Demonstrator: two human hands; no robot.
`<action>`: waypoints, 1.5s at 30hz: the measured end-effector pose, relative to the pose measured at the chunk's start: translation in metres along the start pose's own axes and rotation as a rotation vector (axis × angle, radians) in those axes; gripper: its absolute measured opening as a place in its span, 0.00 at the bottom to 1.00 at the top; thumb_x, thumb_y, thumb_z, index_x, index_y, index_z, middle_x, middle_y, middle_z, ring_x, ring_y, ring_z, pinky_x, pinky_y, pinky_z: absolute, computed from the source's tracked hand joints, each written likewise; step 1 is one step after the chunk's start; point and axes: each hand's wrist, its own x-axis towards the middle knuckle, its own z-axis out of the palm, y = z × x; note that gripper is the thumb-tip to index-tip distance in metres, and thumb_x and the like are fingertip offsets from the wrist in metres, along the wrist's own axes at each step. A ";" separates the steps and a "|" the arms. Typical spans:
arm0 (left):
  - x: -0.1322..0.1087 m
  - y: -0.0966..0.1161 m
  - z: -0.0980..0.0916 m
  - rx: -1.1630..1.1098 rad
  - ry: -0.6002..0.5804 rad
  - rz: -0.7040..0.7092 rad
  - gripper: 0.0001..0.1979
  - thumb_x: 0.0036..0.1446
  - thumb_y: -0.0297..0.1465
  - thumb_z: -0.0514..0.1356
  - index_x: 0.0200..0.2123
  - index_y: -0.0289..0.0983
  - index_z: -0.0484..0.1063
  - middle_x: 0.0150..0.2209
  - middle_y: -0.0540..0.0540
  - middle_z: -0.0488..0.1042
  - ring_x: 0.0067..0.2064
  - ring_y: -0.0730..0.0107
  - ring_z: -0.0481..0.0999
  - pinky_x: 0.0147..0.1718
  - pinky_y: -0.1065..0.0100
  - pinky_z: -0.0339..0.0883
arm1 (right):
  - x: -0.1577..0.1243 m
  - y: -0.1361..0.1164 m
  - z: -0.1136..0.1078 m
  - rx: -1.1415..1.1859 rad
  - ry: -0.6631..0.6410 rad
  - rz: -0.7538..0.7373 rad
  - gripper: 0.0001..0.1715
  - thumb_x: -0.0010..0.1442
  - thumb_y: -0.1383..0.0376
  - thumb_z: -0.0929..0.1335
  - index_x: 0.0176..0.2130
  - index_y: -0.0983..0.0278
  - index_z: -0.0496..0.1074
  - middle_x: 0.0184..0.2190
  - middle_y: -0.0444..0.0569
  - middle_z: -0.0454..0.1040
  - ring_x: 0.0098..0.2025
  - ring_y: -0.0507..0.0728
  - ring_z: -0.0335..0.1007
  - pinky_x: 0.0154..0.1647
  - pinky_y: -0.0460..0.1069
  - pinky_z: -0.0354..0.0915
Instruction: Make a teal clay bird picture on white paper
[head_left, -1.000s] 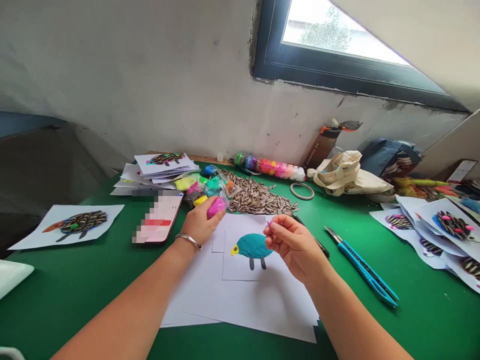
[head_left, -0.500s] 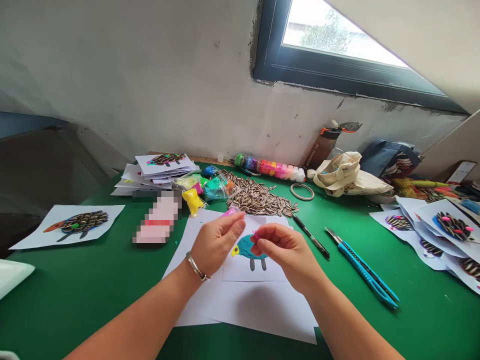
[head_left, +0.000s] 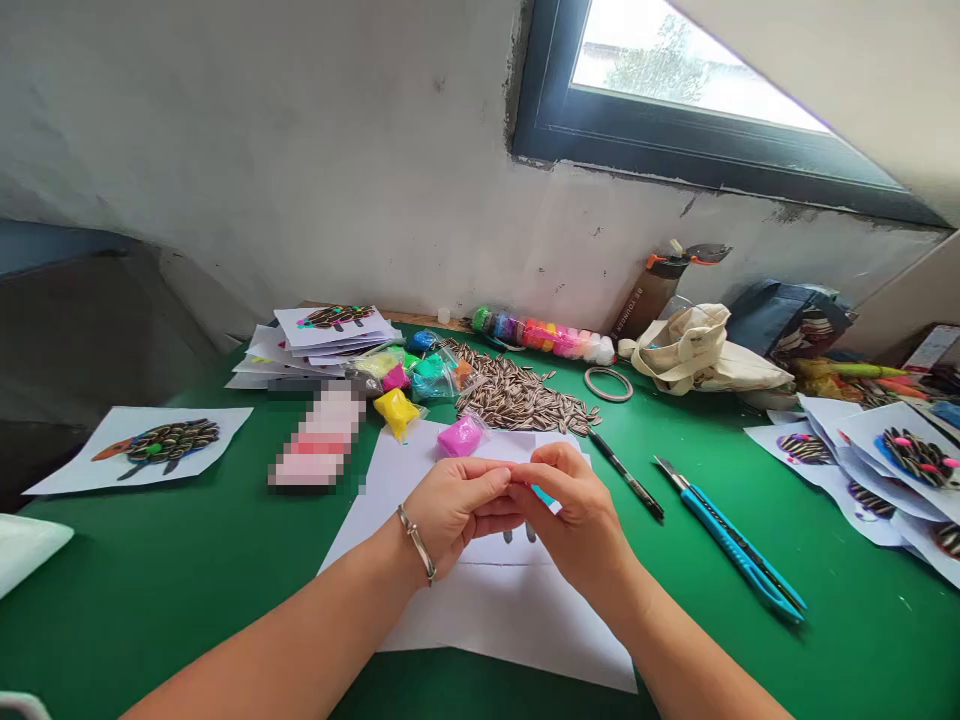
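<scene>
My left hand (head_left: 465,505) and my right hand (head_left: 574,510) meet fingertip to fingertip above the white paper (head_left: 525,625). The fingers of both are closed. A tiny bit of pink modelling clay, seen in my right fingers a moment earlier, is now hidden between the fingertips. Under the hands lies a picture of a blue bird (head_left: 545,495), mostly covered; only a patch of blue and its grey legs show. Just beyond my left fingers rests a bag of pink clay (head_left: 460,435).
Behind lie a yellow clay bag (head_left: 396,412), other clay bags (head_left: 433,375) and a pile of sunflower seeds (head_left: 517,392). On the right are a pen (head_left: 626,475) and a blue craft knife (head_left: 739,550) with its blade out. Seed pictures (head_left: 161,445) lie at both sides.
My hands have come together, left hand moving right and down, so the fingertips now touch. The pink bit and most of the bird have become covered; the pink clay bag is uncovered.
</scene>
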 end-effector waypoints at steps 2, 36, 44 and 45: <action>0.001 0.001 -0.002 -0.042 0.000 -0.010 0.14 0.50 0.35 0.69 0.39 0.32 0.79 0.33 0.42 0.80 0.37 0.67 0.79 0.43 0.65 0.72 | 0.000 0.000 -0.001 0.044 -0.019 -0.005 0.11 0.61 0.66 0.67 0.42 0.56 0.78 0.34 0.48 0.67 0.36 0.55 0.66 0.35 0.51 0.66; 0.011 -0.005 -0.001 -0.013 0.202 0.129 0.22 0.37 0.44 0.73 0.26 0.32 0.76 0.23 0.50 0.72 0.24 0.80 0.68 0.28 0.75 0.68 | 0.000 0.003 0.005 -0.060 -0.048 -0.191 0.15 0.64 0.71 0.63 0.47 0.60 0.73 0.38 0.52 0.70 0.37 0.55 0.66 0.35 0.51 0.65; 0.012 0.003 -0.007 0.069 0.246 0.186 0.23 0.33 0.45 0.74 0.26 0.31 0.77 0.22 0.49 0.72 0.23 0.78 0.69 0.26 0.74 0.67 | 0.004 0.001 0.001 0.292 -0.172 0.091 0.19 0.61 0.68 0.65 0.50 0.53 0.74 0.42 0.49 0.70 0.38 0.53 0.69 0.38 0.50 0.68; 0.012 0.005 -0.009 0.072 0.258 0.191 0.23 0.33 0.45 0.74 0.25 0.31 0.76 0.22 0.50 0.72 0.22 0.79 0.69 0.24 0.74 0.67 | 0.004 0.001 0.001 0.331 -0.183 0.122 0.18 0.61 0.67 0.65 0.50 0.54 0.74 0.41 0.48 0.71 0.38 0.53 0.69 0.39 0.50 0.68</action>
